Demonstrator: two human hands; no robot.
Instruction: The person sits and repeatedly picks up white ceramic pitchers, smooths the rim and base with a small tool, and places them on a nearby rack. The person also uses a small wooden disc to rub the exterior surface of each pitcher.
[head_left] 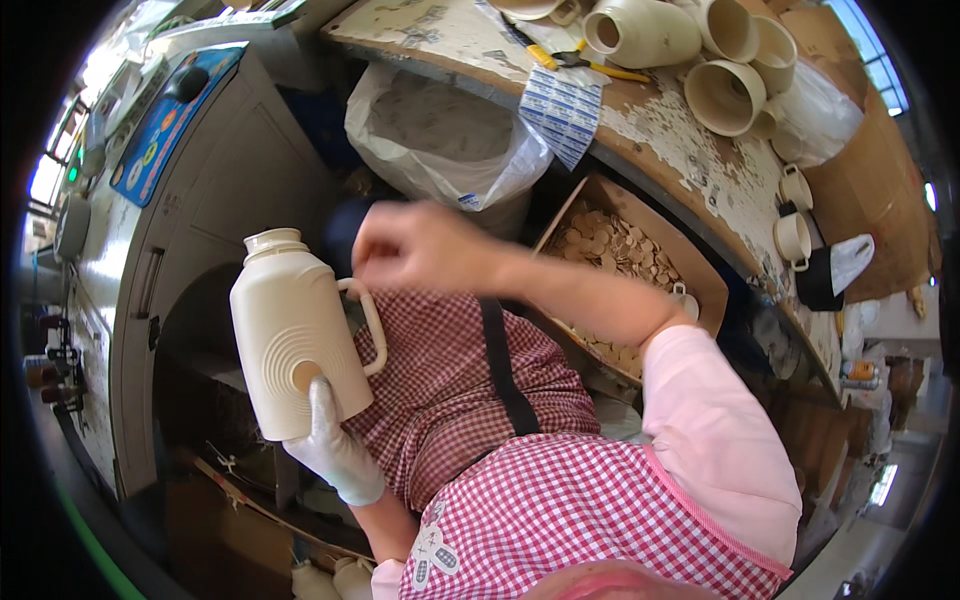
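My left hand (335, 450), in a white glove, holds a cream plastic jug (285, 340) with a narrow neck by its lower end. The jug tilts slightly and its loop handle (375, 330) points toward my right. Curved ridges ring a round tan spot (306, 376) low on its side, with my left thumb just beneath. My bare right hand (420, 247) is beside the top of the handle, fingers curled but smeared by motion. Whether that hand touches the handle or holds anything cannot be made out.
A white bag (430, 150) lines a bin ahead. To its right, a cardboard box (700, 300) holds many small tan discs. The worn bench (660, 170) carries cream jugs (640, 32), yellow-handled pliers (570, 58) and small cups (792, 240). A grey cabinet (215, 170) stands left.
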